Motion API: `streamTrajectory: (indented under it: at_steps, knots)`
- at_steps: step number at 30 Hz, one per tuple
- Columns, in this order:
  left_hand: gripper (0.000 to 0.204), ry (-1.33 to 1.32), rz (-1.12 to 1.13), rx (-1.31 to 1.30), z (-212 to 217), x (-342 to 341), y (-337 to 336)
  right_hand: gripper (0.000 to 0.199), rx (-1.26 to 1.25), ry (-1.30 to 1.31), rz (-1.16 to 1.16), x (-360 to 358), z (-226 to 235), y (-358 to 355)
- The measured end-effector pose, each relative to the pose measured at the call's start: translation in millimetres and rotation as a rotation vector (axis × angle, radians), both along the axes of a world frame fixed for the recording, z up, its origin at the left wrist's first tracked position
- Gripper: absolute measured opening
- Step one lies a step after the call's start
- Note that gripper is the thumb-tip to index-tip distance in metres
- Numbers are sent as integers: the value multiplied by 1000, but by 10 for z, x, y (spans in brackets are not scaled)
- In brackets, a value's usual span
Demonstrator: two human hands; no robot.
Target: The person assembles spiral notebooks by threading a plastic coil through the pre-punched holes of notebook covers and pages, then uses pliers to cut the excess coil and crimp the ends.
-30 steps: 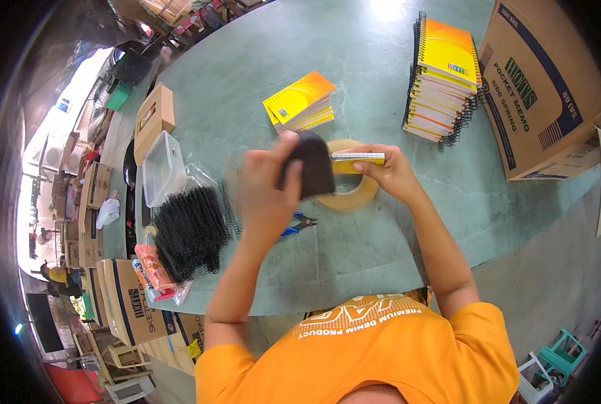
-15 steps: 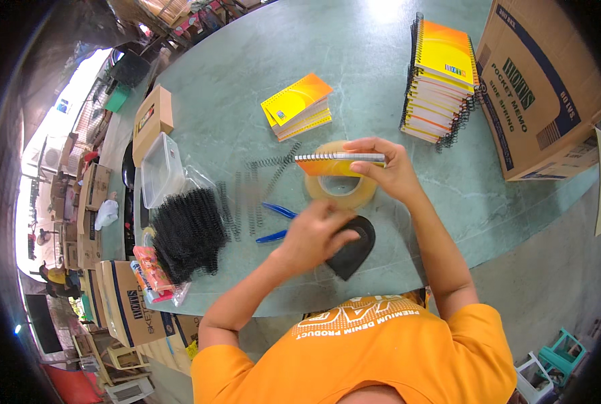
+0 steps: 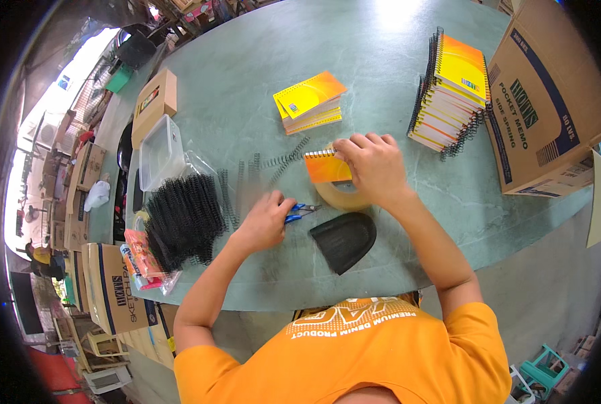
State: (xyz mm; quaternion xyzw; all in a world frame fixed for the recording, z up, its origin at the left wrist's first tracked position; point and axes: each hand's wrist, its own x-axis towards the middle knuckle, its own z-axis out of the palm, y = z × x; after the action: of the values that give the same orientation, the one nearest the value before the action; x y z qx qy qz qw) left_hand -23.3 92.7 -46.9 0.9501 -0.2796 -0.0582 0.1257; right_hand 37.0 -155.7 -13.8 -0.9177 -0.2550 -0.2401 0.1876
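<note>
Right hand [image 3: 374, 168] closed on a small orange notebook [image 3: 326, 168], pressed upright against a roll of tape [image 3: 344, 195] near the middle of the green counter [image 3: 246, 81]. Left hand [image 3: 265, 222] clenched around blue-handled pliers [image 3: 302, 212] lying just beside the roll.

Notebook probably light, with thin card covers that bend easily; wire spiral along the top edge likely springy and easy to deform. Best held by the flat covers below the spiral, not by the wire. Pliers small, stiff, handles possibly slippery.

Black dome-shaped piece [image 3: 344, 239] close in front, near the counter edge by the body. Loose black spirals [image 3: 182, 219] in a plastic bag at the left, some single coils [image 3: 283, 160] between. Stack of notebooks [image 3: 452, 87] and cardboard box [image 3: 549, 101] at the right. Open room mostly beyond, toward the far side of the counter.
</note>
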Motion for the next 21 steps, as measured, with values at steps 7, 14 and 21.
streamTrajectory:
  at_steps: [7, 14, 21]
  knots:
    - [36, -357, 35, -234, 657, 116, -510, 21, -1, 123, 35, -50, 83, -33]
    - [34, -139, -41, -436, 701, 498, -509, 18, 98, 118, 16, -101, 13, -77]
    - [33, -156, -30, -395, 696, 536, -618, 18, 216, 96, 16, -44, -64, -61]
